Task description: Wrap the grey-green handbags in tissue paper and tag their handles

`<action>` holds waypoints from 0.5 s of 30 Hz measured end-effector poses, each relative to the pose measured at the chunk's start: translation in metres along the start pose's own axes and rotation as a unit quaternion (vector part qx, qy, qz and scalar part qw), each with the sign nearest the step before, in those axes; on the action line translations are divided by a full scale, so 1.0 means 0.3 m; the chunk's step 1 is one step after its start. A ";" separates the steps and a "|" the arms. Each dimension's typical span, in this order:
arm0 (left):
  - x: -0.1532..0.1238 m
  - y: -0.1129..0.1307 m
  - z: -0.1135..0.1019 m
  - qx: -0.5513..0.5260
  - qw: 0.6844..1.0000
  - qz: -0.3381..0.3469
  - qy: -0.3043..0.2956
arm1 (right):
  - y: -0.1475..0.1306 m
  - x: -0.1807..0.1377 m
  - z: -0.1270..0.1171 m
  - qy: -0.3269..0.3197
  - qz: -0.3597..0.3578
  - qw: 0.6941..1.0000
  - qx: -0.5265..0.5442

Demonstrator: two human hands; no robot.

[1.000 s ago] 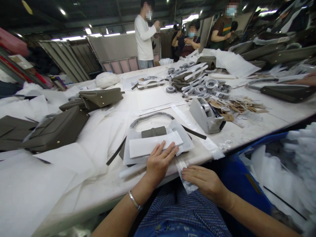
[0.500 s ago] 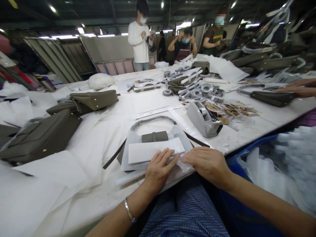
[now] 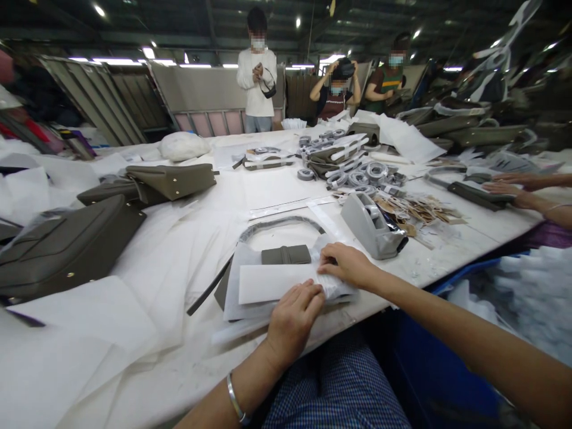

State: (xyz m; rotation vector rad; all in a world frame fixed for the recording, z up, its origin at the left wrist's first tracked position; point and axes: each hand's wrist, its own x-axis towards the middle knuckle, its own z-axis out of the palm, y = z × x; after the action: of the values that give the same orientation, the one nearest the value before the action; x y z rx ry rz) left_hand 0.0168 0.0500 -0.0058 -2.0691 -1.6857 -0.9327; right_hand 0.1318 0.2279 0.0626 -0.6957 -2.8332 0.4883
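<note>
One table (image 3: 482, 232), one wrapped bag (image 3: 286, 255) and one white strip (image 3: 268, 285) lying crosswise, right end at the grip
The bag lies beyond the left hand (image 3: 292, 316) and to its left, its handle (image 3: 283, 221) arching farther away; a grey tape dispenser (image 3: 369, 227) stands beyond the right hand (image 3: 351, 265), to its right; on the bag, the strip's long axis runs left to right, most of it reaching left from both hands, so the right hand is nearer its right end and the left hand nearer its near edge; the left fingers (image 3: 313, 291) rest bent and close together on that edge, and the right fingers (image 3: 329, 261) curl narrowly at that end; whether either hand pinches the strip, or the right one catches the clear film (image 3: 340, 291) beside it, I cannot tell
</note>
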 end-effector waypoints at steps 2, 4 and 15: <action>-0.002 0.000 -0.001 0.003 1.000 0.000 -0.007 | 0.009 0.022 -0.012 -0.038 0.001 0.999 0.007; -0.005 0.001 -0.002 0.006 1.000 -0.003 -0.008 | 0.016 0.027 -0.019 -0.042 -0.014 0.999 0.013; -0.007 0.008 0.001 0.001 1.000 -0.019 0.007 | -0.056 -0.360 0.005 0.151 -0.193 0.969 0.017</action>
State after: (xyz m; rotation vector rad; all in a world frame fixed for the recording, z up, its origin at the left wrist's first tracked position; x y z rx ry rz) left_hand 0.0190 0.0479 -0.0071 -2.0323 -1.7245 -0.9545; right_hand 0.2188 0.1619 0.0565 -0.1779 -2.5693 0.3310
